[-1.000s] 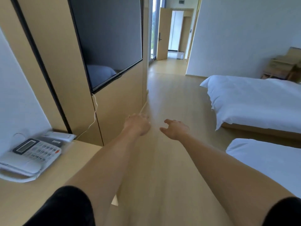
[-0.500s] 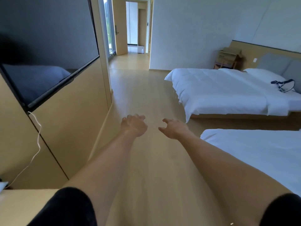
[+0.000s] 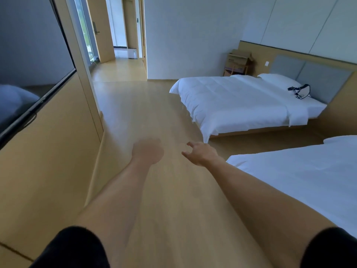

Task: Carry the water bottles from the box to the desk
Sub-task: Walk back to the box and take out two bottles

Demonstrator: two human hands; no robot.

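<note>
Two white beds (image 3: 241,101) lie beyond and to the right of the hands; a dark wall screen (image 3: 29,74) hangs to their left. The left hand (image 3: 147,152) is blurred (fingers loosely curled, holding nothing); the right hand (image 3: 201,152) is relaxed and empty, probably mid-walk. No bottles, box or desk show

Pale wooden floor (image 3: 146,117) runs the length of the room toward the open doorway, and 2 beds stand on it along its right side. The far bed (image 3: 239,101), white duvet smooth, carries a pillow (image 3: 278,81) at its head end and a dark-trimmed bag (image 3: 299,91) just beside that pillow, near the headboard edge. The near bed (image 3: 301,175), at the floor's right edge, shows only white bedding.
</note>
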